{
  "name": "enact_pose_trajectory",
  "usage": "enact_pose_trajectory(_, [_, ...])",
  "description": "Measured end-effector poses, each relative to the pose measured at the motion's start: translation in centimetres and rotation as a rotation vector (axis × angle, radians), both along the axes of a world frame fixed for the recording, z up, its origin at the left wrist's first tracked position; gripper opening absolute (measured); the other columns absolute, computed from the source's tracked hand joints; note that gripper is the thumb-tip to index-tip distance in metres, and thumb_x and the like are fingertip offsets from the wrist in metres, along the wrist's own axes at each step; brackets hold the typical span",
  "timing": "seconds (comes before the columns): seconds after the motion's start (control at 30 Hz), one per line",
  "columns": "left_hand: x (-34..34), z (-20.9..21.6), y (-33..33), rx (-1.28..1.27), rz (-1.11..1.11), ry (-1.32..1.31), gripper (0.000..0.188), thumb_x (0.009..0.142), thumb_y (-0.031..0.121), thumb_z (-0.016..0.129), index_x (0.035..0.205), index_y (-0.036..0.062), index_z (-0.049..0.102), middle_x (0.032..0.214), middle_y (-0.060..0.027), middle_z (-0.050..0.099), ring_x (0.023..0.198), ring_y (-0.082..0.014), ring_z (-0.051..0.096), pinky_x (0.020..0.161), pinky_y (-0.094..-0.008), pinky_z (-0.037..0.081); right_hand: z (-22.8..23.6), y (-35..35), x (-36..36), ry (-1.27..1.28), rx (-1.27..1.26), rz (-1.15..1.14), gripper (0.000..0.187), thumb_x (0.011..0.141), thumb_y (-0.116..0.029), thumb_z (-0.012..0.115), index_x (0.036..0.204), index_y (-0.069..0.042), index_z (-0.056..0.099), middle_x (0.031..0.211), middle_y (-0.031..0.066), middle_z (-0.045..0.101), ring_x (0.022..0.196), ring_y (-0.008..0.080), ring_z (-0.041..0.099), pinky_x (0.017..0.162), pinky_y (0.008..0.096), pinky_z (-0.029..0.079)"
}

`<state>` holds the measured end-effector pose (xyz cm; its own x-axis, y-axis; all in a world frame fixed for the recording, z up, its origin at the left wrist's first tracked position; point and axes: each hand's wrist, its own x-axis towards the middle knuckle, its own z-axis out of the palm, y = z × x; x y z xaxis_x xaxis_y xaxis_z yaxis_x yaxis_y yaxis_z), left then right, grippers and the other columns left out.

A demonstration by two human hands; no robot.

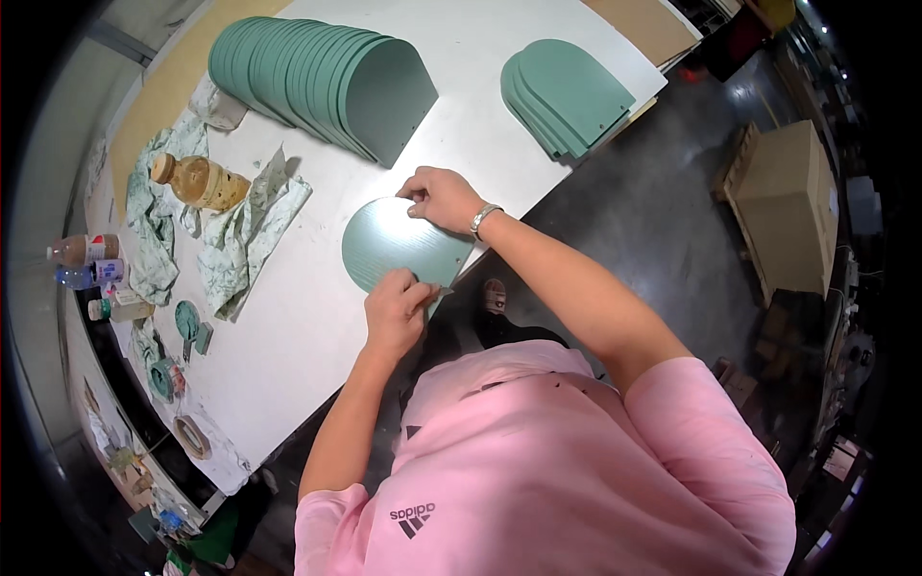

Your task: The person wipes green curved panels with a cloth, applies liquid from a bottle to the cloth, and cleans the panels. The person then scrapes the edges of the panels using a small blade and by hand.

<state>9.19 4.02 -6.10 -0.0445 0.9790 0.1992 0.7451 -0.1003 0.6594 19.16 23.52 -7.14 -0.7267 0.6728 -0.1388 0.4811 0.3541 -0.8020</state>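
Observation:
A green panel (pixel 389 245) with one rounded end and small holes near its straight edge lies at the table's front edge, light glaring off its surface. At its far edge, my right hand (pixel 442 200) is closed, with curled fingers and thumb on the rim. My left hand (pixel 394 312) is closed at the panel's near edge, thumb and fingers pinched together. A small pale tip (pixel 444 291) shows beside those fingers; its kind is too small to tell. A long overlapping row of matching panels (pixel 303 72) lies beyond, and a smaller stack (pixel 571 91) sits to the right.
Left on the white table (pixel 317 307) are a bottle of yellowish liquid (pixel 206 182), crumpled stained cloths (pixel 250 235), a green-smeared scraper (pixel 187 322), a tape roll (pixel 192 437) and several small bottles (pixel 86 252). A large carton (pixel 783 206) stands on the floor at right.

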Motion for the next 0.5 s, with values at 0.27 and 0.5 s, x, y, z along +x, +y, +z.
enact_pose_trajectory(0.27, [0.9,0.6,-0.4,0.101,-0.010,0.084,0.012,0.072,0.002,0.068,0.081,0.0095,0.067,0.074,-0.0085,0.049,0.072,-0.0283,0.054,0.059,-0.0412,0.042,0.0,-0.1,0.0,0.026,-0.001,-0.014,0.026,0.072,-0.015,0.073,0.097,-0.010,0.075,0.090,0.0086,0.065,0.085,0.0264,0.063,0.081,0.0367,0.051])
enact_pose_trajectory(0.5, [0.9,0.5,1.6,0.149,0.032,0.065,0.010,0.071,0.001,0.069,0.079,0.0072,0.066,0.074,-0.0093,0.050,0.074,-0.0294,0.056,0.059,-0.0413,0.043,0.0,-0.2,-0.3,0.037,-0.008,-0.019,0.026,0.072,-0.015,0.073,0.097,-0.010,0.075,0.091,0.0085,0.066,0.084,0.0261,0.064,0.080,0.0365,0.052])
